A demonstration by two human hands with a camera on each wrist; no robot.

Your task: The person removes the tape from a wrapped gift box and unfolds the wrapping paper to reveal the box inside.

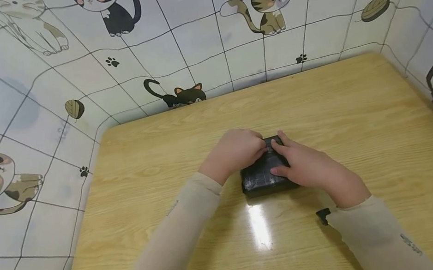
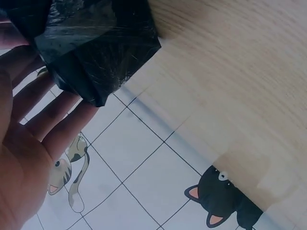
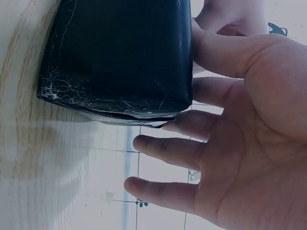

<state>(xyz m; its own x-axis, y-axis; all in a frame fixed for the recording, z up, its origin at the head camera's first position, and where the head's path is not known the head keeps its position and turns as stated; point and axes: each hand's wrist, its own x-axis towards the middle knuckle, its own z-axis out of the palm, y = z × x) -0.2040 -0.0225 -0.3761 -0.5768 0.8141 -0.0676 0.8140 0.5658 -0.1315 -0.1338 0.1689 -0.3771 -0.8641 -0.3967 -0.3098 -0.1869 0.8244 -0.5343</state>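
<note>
A person's left hand (image 1: 240, 150) and right hand (image 1: 306, 161) meet over a black package (image 1: 263, 173) set near the middle of a wood-grain surface (image 1: 159, 148). The package, wrapped in creased, shiny plastic, lies flat between the 2 hands; its long axis appears to run away from the person, leaning a little right at the far end, though the slanted view makes that hard to judge.

Neither side is clearly nearer, as both hands touch the package. The left hand reaches to its far left part, its fingers curled around the edge; from the left wrist, the fingertips pass behind a pointed fold of plastic. Whether the thumb closes a pinch there cannot be told. The right hand is spread across the right side, its thumb resting on top, while 2 fingers, seen from the right wrist, extend free past the package.

No brand or label can be read on the wrapping. The left sleeve (image 1: 181, 236) and right sleeve (image 1: 376, 232), both beige, each carry a small dark mark resembling print, too small to make out. A small black piece (image 1: 323, 216) shows just beside the right cuff; whether it is attached cannot be told. Behind the surface, a wall (image 1: 202, 39) displays cartoon cats, paw prints and balls of yarn.
</note>
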